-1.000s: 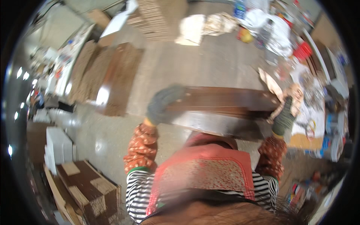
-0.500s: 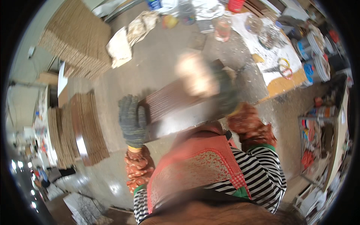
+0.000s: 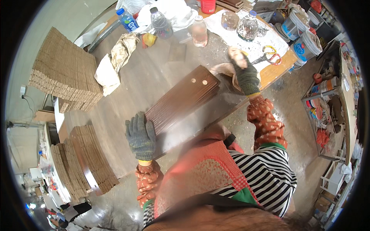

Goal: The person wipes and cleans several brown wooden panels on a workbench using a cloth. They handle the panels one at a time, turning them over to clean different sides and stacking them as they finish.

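Note:
Brown grooved boards (image 3: 181, 98) lie fanned in a stack at a slant before me, the top one with two pale round spots at its far end. My left hand (image 3: 140, 136), in a dark grey knit glove, rests open against their left end, fingers stretched out. Off to the right of the boards, my right hand (image 3: 247, 79), in a matching glove, is closed on a pale wadded cloth (image 3: 237, 57). Another pinkish-white rag (image 3: 224, 70) lies beside that hand on the table. A smooth, shiny dark surface (image 3: 181, 127) runs along the boards' near side.
Tall stacks of brown boards (image 3: 63, 65) stand at left, with more boards (image 3: 92, 158) nearer. A crumpled stained cloth (image 3: 117, 57), a blue-labelled bottle (image 3: 127, 20), a clear bottle (image 3: 199, 32), a glass jar (image 3: 247, 27) and scissors (image 3: 269, 56) lie farther off. Buckets (image 3: 306, 44) stand at right.
My right hand has moved with the pale cloth from above the boards to the right, off their far end. My left hand stays at the boards' left end. The view has shifted somewhat.

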A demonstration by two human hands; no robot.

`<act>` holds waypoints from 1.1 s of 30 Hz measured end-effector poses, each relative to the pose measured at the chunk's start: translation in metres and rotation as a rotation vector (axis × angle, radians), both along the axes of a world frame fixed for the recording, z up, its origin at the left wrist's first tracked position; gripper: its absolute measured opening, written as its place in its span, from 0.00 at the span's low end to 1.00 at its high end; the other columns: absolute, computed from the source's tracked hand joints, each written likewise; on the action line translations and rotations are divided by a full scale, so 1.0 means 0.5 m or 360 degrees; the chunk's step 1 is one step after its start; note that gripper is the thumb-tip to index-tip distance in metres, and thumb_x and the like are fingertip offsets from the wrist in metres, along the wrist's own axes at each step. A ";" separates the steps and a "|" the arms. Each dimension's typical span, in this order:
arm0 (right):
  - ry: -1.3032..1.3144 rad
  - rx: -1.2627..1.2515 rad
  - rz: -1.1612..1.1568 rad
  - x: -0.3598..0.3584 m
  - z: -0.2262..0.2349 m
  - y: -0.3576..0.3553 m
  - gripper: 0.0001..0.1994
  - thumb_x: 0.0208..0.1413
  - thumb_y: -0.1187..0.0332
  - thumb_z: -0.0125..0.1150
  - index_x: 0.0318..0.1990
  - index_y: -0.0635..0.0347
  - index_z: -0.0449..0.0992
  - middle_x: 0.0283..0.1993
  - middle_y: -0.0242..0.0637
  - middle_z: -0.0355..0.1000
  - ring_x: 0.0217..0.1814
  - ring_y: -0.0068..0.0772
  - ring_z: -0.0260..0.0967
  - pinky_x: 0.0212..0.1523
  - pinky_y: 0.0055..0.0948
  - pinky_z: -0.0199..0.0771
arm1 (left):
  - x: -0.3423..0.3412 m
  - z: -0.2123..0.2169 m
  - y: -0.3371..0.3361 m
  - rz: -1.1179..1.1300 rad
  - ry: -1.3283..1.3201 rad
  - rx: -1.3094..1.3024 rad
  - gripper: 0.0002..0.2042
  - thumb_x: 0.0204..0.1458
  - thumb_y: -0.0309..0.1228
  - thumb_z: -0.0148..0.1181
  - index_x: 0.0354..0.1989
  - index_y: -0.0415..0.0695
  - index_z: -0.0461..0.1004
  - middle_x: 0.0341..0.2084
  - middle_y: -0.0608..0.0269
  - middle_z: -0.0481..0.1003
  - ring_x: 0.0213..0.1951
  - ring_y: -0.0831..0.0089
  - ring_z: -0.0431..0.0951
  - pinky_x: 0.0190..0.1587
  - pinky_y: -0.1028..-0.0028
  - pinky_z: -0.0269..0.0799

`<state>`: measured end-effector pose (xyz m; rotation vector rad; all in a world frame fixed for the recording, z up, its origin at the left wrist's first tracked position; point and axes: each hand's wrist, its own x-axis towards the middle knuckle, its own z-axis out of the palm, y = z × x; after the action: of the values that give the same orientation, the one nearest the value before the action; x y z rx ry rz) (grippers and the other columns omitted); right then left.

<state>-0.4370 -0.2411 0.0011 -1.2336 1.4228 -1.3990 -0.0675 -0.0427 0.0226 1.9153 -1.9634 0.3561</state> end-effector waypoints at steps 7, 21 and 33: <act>-0.0274 -0.0315 0.1150 0.074 0.044 0.064 0.15 0.65 0.63 0.53 0.53 0.61 0.74 0.38 0.37 0.75 0.38 0.29 0.74 0.39 0.26 0.76 | -0.004 -0.001 -0.003 0.0001 -0.0032 0.0007 0.20 0.63 0.38 0.58 0.59 0.40 0.74 0.53 0.50 0.78 0.56 0.50 0.76 0.68 0.47 0.62; 0.0401 0.0167 -0.0272 -0.118 -0.134 -0.004 0.25 0.60 0.48 0.65 0.53 0.61 0.80 0.47 0.48 0.80 0.47 0.46 0.77 0.51 0.39 0.73 | -0.058 0.042 -0.003 -0.0209 -0.0239 0.0283 0.41 0.49 0.50 0.71 0.71 0.45 0.65 0.67 0.40 0.66 0.66 0.41 0.66 0.70 0.46 0.59; -0.0239 -0.0908 0.0888 -0.072 0.069 0.004 0.23 0.64 0.59 0.64 0.60 0.65 0.75 0.51 0.40 0.79 0.46 0.28 0.76 0.48 0.27 0.76 | -0.086 0.136 -0.082 0.0024 0.0019 0.1046 0.29 0.50 0.39 0.69 0.64 0.50 0.74 0.37 0.52 0.80 0.43 0.47 0.81 0.49 0.56 0.76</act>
<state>-0.4732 -0.2390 0.0356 -1.6715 0.5068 -1.4861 -0.1106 -0.0837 0.0906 2.2891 -2.2390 -0.3482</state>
